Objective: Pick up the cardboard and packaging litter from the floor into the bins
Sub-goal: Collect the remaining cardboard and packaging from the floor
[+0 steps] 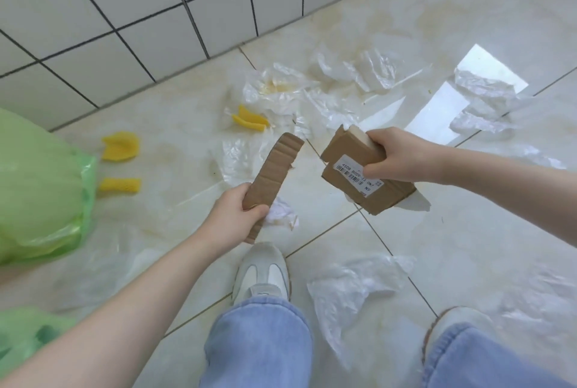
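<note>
My left hand [232, 216] grips a long brown cardboard strip [274, 169] by its lower end, held above the floor. My right hand [396, 156] holds a folded brown cardboard piece [349, 153] with a white barcode label [357, 180]. Clear plastic sheets [312, 97] lie crumpled on the tiled floor beyond both hands, and another plastic sheet [349, 291] lies near my feet. A bin lined with a green bag [37, 188] stands at the left edge. Three yellow peel-like pieces [120, 147] lie near it.
A white tiled wall [125, 22] runs along the far side. A second green bag [25, 334] shows at the bottom left. My shoes [262, 272] and jeans fill the bottom centre. A small crumpled paper [281, 209] lies under the strip.
</note>
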